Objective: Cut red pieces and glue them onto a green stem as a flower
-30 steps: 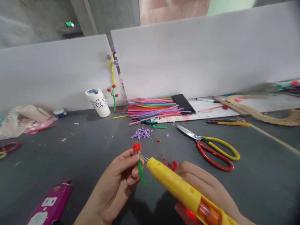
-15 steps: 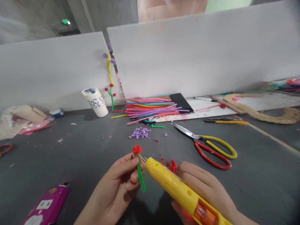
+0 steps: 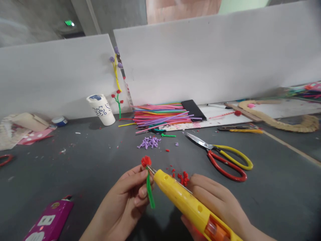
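Observation:
My left hand pinches a small pipe-cleaner flower near the top of its green stem. Its red head sticks up above my fingertips, and the stem hangs down past them. My right hand is wrapped around a yellow glue gun, whose metal nozzle meets the flower just under the red head. Whether glue is coming out cannot be made out. Beyond the gun lie small cut red pieces, partly hidden by my right hand. A pile of purple cut pieces sits farther back.
Scissors with red and yellow handles lie open at right. Colourful pipe cleaners and a black phone are at the back, near a white cup. A purple device stands front left. White panels close off the rear.
The glue gun has shifted very slightly left along with the nozzle at the flower. The red head has turned a little in my left fingers. Both holds are the same.

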{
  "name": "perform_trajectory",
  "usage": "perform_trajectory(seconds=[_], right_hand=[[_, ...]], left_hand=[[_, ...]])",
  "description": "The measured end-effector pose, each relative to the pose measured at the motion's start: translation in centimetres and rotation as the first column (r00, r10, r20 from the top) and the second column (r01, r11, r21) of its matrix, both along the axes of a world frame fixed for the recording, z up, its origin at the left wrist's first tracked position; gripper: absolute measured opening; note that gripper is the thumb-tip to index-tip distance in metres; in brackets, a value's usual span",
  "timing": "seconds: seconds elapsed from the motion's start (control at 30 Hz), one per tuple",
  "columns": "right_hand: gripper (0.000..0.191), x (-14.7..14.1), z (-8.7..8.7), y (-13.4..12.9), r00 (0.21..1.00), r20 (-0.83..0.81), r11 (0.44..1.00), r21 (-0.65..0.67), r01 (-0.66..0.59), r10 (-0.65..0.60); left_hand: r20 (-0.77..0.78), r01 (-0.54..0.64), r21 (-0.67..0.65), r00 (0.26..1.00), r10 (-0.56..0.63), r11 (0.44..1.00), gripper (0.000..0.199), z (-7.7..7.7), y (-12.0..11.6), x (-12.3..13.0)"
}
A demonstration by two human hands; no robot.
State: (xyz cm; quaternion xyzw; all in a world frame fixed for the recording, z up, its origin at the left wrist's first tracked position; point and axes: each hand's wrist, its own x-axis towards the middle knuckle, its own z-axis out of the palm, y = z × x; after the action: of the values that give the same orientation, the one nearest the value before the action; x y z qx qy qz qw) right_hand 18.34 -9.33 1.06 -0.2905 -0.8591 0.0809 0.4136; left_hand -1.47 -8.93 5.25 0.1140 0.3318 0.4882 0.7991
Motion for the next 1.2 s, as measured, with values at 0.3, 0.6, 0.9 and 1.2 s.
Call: perform_trajectory(seconds=[0.3, 0.6, 0.9, 1.2], right_hand=[[0.027, 0.05, -0.15, 0.21, 1.000, 0.003, 1.000, 0.026, 0.007, -0.007], [0.028, -0.15, 0.02, 0.14, 1.000, 0.012, 0.998, 0.059, 0.017, -0.018], [0.029, -0.17, -0.19, 0.31, 1.000, 0.010, 0.998, 0.065, 0.022, -0.023], [0.030, -0.30, 0.52, 0.32, 0.999, -0.002, 0.996, 0.081, 0.037, -0.037]], left_hand=[[0.013, 0.000, 0.005, 1.000, 0.000, 1.000, 0.021, 0.29, 0.06, -0.01], [0.016, -0.009, -0.008, 1.000, 0.009, 1.000, 0.018, 0.43, 0.08, 0.17], [0.028, 0.020, 0.007, 0.999, -0.020, 1.000, 0.007, 0.34, 0.12, 0.10], [0.013, 0.004, 0.000, 1.000, -0.004, 1.000, 0.019, 0.38, 0.07, 0.06]])
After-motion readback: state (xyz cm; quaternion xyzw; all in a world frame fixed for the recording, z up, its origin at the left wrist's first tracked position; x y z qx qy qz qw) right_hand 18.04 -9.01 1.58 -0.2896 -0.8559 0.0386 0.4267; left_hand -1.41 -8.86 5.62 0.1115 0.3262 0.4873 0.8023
